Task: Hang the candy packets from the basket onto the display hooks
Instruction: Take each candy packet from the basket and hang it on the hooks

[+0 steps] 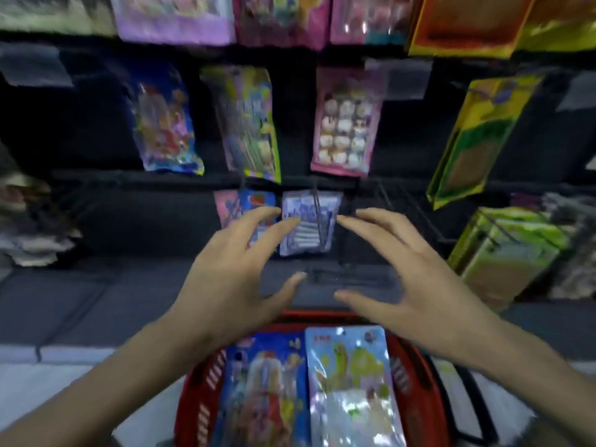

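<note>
The left hand (238,272) and the right hand (409,269) are both spread wide, with fingers straight. Neither hand holds anything. They are on each side of a purple packet (306,224) that hangs on a thin hook (317,204). The fingertips are right at the packet's edges, but the picture is too blurry to tell if they touch it.

A red basket (200,391) sits low down, under the arms. A blue packet (264,398) and a pale packet (351,382) lie in it side by side. The bottom edge cuts off the basket.

A pink packet (232,204) hangs just beside the purple one, partly hidden by the left fingers. The words on all the packets are too blurry to read.

The rack (145,221) is dark. More packets hang higher up, and one has round sweets (345,124) in rows. The floor (48,382) is pale.
</note>
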### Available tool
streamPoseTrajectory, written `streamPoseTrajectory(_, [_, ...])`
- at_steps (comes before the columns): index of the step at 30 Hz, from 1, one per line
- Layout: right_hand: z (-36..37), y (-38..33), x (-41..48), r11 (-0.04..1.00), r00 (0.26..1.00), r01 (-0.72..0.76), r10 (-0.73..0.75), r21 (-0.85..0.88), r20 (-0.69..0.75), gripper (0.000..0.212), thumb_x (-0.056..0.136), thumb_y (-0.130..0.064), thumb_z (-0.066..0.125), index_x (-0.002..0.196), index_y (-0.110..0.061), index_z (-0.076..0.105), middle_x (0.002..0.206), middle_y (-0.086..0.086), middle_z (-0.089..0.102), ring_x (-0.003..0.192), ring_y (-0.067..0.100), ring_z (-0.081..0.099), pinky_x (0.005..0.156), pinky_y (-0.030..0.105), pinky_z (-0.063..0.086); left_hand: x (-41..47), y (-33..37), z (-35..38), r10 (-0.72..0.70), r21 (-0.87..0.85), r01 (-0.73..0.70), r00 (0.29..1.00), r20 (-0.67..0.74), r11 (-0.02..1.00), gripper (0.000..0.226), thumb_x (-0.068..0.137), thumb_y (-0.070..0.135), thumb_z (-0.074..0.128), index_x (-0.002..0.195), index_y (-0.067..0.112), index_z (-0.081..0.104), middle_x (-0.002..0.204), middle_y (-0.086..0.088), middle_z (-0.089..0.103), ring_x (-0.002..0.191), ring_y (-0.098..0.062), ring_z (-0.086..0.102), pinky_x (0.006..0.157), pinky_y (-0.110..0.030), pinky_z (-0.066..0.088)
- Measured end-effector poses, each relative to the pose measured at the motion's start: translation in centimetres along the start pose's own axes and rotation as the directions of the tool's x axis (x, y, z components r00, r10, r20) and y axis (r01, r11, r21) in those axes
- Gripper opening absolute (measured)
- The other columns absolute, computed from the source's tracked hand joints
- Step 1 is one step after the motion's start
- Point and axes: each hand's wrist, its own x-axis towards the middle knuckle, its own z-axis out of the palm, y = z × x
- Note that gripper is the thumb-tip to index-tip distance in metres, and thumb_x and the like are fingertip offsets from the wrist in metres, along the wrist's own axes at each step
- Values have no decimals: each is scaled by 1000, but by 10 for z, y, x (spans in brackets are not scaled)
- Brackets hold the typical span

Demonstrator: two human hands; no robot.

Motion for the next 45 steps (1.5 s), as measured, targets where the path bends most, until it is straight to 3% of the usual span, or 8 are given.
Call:
streamPoseTrajectory(8, [111,111,-66,903,893,-429,422,11,159,72,90,-48,74,154,-28,46,139,-6,49,132,14,53,105,28,44,-78,-1,138,-79,-16,90,935,346,996,70,95,66,46,154,27,46,152,-4,48,124,-33,60,96,-48,54])
streamPoseTrajectory(13, [157,135,-89,822,772,-465,558,-329,303,75,97,-50,64,159,-23,32,142,7,48,129,32,56,98,38,47,-101,-3,177,-71,5,77,897,435,997,69,95,61,47,152,22,49,145,-5,54,122,-32,60,95,-51,55])
streamPoseTrajectory(19, [203,150,-113,729,660,-655,680,-199,318,93,92,-41,71,163,-15,17,141,15,45,124,36,58,93,39,49,-124,7,222,-53,11,57,810,585,998,65,95,56,50,151,24,48,145,-8,55,121,-32,63,97,-51,54])
streamPoseTrajectory(24, [215,171,-130,544,511,-839,781,10,359,73,75,-44,84,133,-21,44,112,1,72,100,28,72,83,43,58,-140,3,244,-104,28,117,724,682,993,68,96,53,57,156,26,39,148,-5,50,127,-30,58,97,-50,55])
streamPoseTrajectory(27, [217,181,-131,472,489,-871,804,136,338,76,57,-49,88,121,-22,59,104,-5,76,93,20,74,85,43,60,-141,2,247,-132,21,167,692,710,986,70,99,51,57,159,27,33,153,-3,43,136,-30,50,104,-50,52])
streamPoseTrajectory(32, [223,176,-135,503,540,-841,810,202,229,35,71,-22,90,98,-20,68,92,-4,77,87,18,74,79,41,59,-132,5,248,-208,-25,326,659,722,945,70,103,51,52,162,23,27,157,-1,43,144,-24,42,112,-45,45])
streamPoseTrajectory(40, [199,143,-116,501,678,-705,684,501,269,34,86,-3,82,102,-21,58,97,0,79,87,17,77,78,48,62,-113,10,241,-413,-318,769,587,696,555,69,92,39,77,149,25,39,118,13,64,98,2,62,73,-8,46])
streamPoseTrajectory(45, [173,130,-97,435,733,-550,661,713,162,20,91,-1,76,98,-14,62,92,-3,82,78,16,76,68,34,60,-94,12,227,-535,-495,855,494,686,155,76,82,43,84,143,23,44,116,5,62,101,-10,67,83,-29,58])
